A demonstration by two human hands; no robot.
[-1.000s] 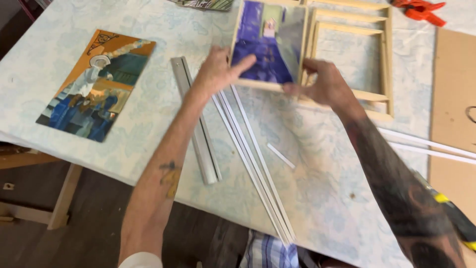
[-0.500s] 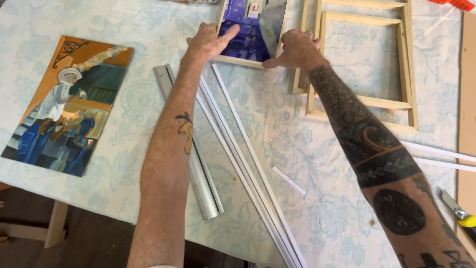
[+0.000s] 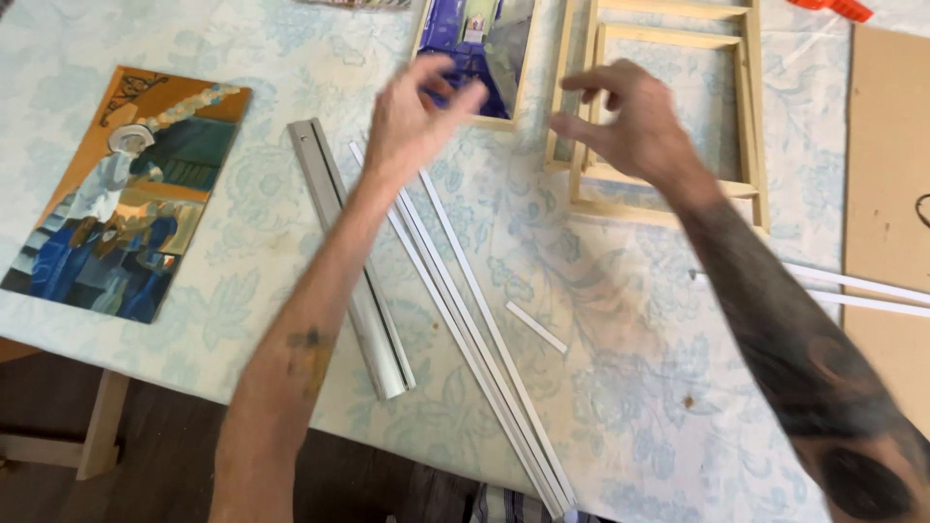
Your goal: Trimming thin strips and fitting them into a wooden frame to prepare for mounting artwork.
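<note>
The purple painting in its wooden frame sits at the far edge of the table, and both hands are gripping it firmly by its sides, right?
Not quite. The purple painting does sit at the far edge of the table, but neither hand grips it. The head view shows the left hand hovering open just in front of it and the right hand over the empty wooden frames beside it, fingers loosely curled, holding nothing.
</note>
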